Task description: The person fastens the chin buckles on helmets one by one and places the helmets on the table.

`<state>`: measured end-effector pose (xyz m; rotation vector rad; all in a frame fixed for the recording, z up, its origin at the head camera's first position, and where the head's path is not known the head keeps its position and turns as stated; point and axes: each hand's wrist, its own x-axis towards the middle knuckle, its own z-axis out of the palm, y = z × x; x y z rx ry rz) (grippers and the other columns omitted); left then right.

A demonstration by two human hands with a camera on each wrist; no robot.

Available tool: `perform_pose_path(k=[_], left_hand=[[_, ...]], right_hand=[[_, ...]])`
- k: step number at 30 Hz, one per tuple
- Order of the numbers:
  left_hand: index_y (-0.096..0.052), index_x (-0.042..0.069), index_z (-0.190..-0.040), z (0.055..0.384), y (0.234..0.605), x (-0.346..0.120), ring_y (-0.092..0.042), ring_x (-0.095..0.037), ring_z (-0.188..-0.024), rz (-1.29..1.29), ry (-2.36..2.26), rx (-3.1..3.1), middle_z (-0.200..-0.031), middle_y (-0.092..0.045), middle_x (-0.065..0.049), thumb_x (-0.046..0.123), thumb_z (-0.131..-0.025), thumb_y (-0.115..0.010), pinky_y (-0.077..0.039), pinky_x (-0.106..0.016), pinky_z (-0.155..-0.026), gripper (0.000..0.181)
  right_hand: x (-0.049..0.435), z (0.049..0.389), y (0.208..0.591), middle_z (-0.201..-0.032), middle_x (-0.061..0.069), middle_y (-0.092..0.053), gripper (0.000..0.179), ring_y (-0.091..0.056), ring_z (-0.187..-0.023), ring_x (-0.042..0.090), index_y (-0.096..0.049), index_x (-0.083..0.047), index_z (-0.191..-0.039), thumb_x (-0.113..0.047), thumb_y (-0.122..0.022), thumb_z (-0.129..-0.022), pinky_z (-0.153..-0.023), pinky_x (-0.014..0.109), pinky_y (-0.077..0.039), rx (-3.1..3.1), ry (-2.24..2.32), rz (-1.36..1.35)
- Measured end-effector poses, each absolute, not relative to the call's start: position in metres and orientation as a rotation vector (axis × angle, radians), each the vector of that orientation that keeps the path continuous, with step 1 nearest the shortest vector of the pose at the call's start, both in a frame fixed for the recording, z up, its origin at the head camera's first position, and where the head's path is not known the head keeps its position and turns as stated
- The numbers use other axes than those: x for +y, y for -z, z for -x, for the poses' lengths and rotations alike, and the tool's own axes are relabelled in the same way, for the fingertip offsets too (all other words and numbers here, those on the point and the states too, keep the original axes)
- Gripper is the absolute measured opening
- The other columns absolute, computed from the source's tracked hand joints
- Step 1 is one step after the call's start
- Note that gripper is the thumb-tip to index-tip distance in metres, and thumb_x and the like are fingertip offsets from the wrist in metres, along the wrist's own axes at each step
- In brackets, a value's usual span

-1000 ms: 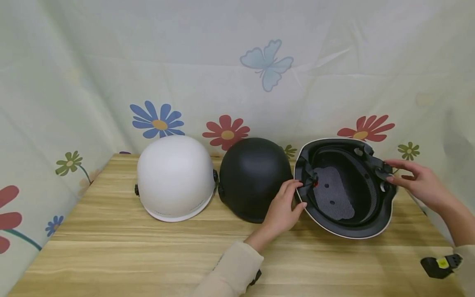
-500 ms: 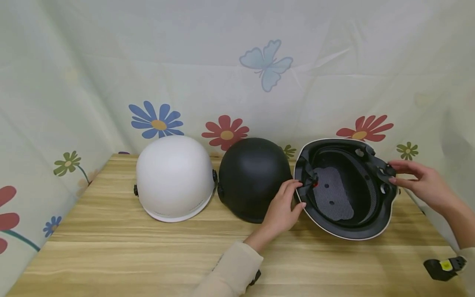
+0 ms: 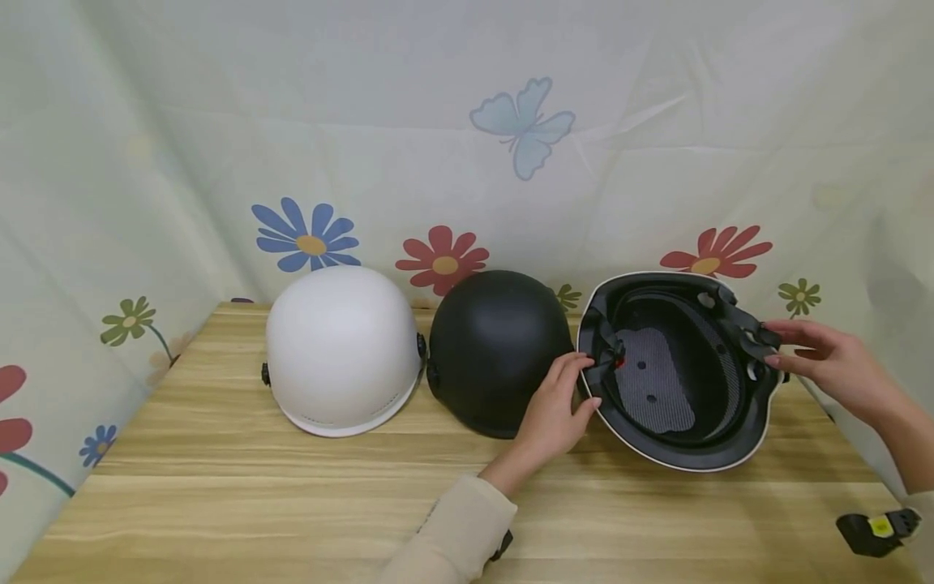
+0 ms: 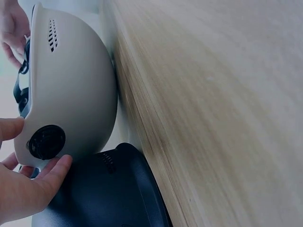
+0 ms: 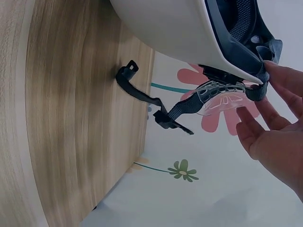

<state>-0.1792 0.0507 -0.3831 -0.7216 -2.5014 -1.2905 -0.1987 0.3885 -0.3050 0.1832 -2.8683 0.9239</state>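
A white helmet (image 3: 686,454) lies upside down at the right, its black padded inside facing up. My left hand (image 3: 554,405) grips its left rim, the thumb at the edge and the fingers on the outer shell beside a round black knob (image 4: 47,142). At the opposite rim my right hand (image 3: 835,361) pinches the black chin strap (image 5: 260,85). A clear plastic chin cup (image 5: 220,97) hangs there, and the strap's loose end with a black buckle (image 5: 163,119) dangles outside the shell.
A black helmet (image 3: 496,349) stands dome up just left of the held one. Left of that, another white helmet (image 3: 339,349) stands dome up. All are on a wooden table (image 3: 292,511), with a flower-printed cloth (image 3: 409,122) behind.
My right hand has shifted slightly to the right at the helmet's rim. The left hand and the helmets stay in place.
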Motion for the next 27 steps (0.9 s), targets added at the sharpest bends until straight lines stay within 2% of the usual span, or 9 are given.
perform_pose_path(k=[2,5,8,11,14,17,21,24,27], left_hand=[[-0.046,0.011,-0.129,0.179,0.383,0.051,-0.047,-0.018,-0.118,0.720,1.289,-2.500,-0.136,-0.039,-0.004,0.017,-0.088,-0.061,-0.041,-0.028,-0.093,0.044],[-0.046,0.011,-0.129,0.179,0.383,0.050,-0.047,-0.018,-0.117,0.719,1.290,-2.497,-0.136,-0.039,-0.005,0.017,-0.088,-0.062,-0.041,-0.029,-0.093,0.044],[-0.046,0.011,-0.129,0.179,0.384,0.050,-0.048,-0.018,-0.116,0.721,1.285,-2.489,-0.136,-0.039,-0.005,0.016,-0.088,-0.062,-0.041,-0.028,-0.093,0.044],[-0.046,0.011,-0.129,0.179,0.384,0.050,-0.048,-0.018,-0.116,0.723,1.282,-2.485,-0.136,-0.039,-0.005,0.017,-0.088,-0.062,-0.042,-0.028,-0.092,0.044],[-0.046,0.011,-0.129,0.179,0.384,0.050,-0.048,-0.018,-0.116,0.724,1.278,-2.484,-0.136,-0.039,-0.005,0.017,-0.088,-0.062,-0.041,-0.028,-0.092,0.044],[-0.046,0.011,-0.129,0.179,0.385,0.050,-0.047,-0.018,-0.117,0.724,1.279,-2.482,-0.135,-0.039,-0.005,0.017,-0.088,-0.062,-0.041,-0.028,-0.092,0.044],[-0.046,0.010,-0.129,0.180,0.385,0.050,-0.047,-0.018,-0.117,0.723,1.285,-2.478,-0.135,-0.039,-0.004,0.016,-0.088,-0.062,-0.041,-0.028,-0.092,0.044],[-0.046,0.010,-0.129,0.180,0.385,0.051,-0.047,-0.018,-0.117,0.726,1.284,-2.476,-0.135,-0.039,-0.004,0.016,-0.088,-0.062,-0.041,-0.028,-0.092,0.044],[-0.046,0.010,-0.129,0.180,0.385,0.051,-0.046,-0.017,-0.118,0.726,1.285,-2.483,-0.136,-0.039,-0.004,0.016,-0.088,-0.062,-0.041,-0.029,-0.093,0.044]], right_hand=[[0.388,0.198,0.305,-0.108,0.005,-0.050,0.049,-0.051,-0.095,0.025,-0.043,0.005,-0.126,-0.022,-0.061,-0.089,-0.061,0.008,-0.039,-2.858,-0.915,-0.184],[0.387,0.197,0.305,-0.111,0.016,-0.049,0.044,-0.047,-0.087,0.000,-0.044,0.005,-0.123,-0.018,-0.060,-0.089,-0.061,0.009,-0.040,-2.837,-0.891,-0.193],[0.388,0.195,0.305,-0.105,0.010,-0.050,0.036,-0.039,-0.081,-0.011,-0.047,0.004,-0.116,-0.015,-0.060,-0.089,-0.060,0.010,-0.040,-2.810,-0.876,-0.200],[0.389,0.192,0.305,-0.098,-0.005,-0.048,0.029,-0.040,-0.081,-0.008,-0.050,0.003,-0.109,-0.013,-0.062,-0.088,-0.060,0.011,-0.040,-2.788,-0.865,-0.205],[0.391,0.190,0.306,-0.094,-0.014,-0.046,0.027,-0.040,-0.081,-0.004,-0.052,0.003,-0.107,-0.013,-0.062,-0.088,-0.060,0.014,-0.039,-2.788,-0.859,-0.203],[0.392,0.189,0.308,-0.094,-0.013,-0.047,0.029,-0.039,-0.080,-0.003,-0.051,0.003,-0.109,-0.015,-0.061,-0.088,-0.060,0.017,-0.038,-2.802,-0.836,-0.192],[0.394,0.188,0.309,-0.098,-0.002,-0.048,0.031,-0.038,-0.081,-0.001,-0.051,0.002,-0.111,-0.018,-0.060,-0.089,-0.060,0.016,-0.038,-2.815,-0.819,-0.186],[0.394,0.188,0.310,-0.100,0.000,-0.048,0.031,-0.039,-0.080,-0.007,-0.049,0.003,-0.112,-0.016,-0.060,-0.089,-0.060,0.012,-0.040,-2.817,-0.839,-0.197],[0.395,0.187,0.311,-0.098,-0.004,-0.048,0.029,-0.041,-0.078,-0.012,-0.049,0.004,-0.111,-0.011,-0.060,-0.089,-0.059,0.010,-0.042,-2.807,-0.863,-0.215]])
